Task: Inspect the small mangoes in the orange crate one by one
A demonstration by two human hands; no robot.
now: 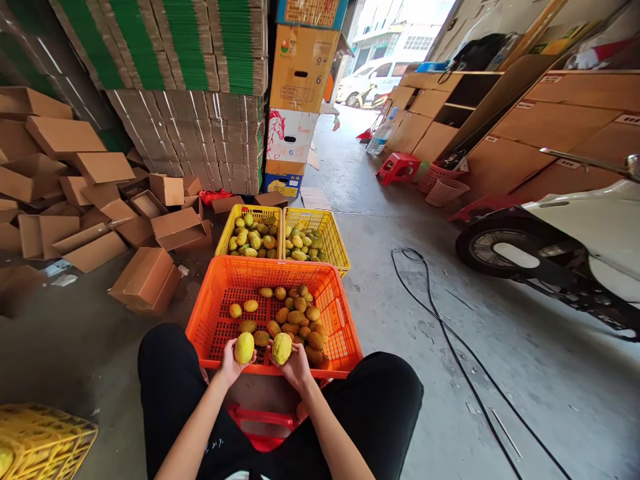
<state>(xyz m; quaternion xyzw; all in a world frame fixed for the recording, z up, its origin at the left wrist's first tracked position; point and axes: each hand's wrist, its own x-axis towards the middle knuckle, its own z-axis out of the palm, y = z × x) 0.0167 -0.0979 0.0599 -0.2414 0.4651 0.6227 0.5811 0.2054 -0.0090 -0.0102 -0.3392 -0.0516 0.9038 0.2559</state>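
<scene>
My left hand [230, 365] is wrapped round a smooth yellow oval fruit [245, 348]. In my right hand [299, 368] sits a second, bumpier yellow-green fruit [282, 349], its fingers curled beneath. The two fruits are held apart, side by side, over the near rim of an orange plastic crate [207, 303]. Inside that crate, darker orange-brown fruits [295, 317] are heaped towards the right, and a few lie loose at the left. Behind it, touching its far side, stand two yellow crates [337, 243] with greenish-yellow fruits [253, 237] in them. The exact kind of fruit is unclear.
Opened cardboard boxes [145, 280] are piled on the left, before stacked flattened cartons [185, 127]. A black cable [440, 320] crosses the floor at right, near a parked scooter [550, 247]. Another yellow crate [55, 433] stands at lower left. A red stool [397, 168] stands farther back.
</scene>
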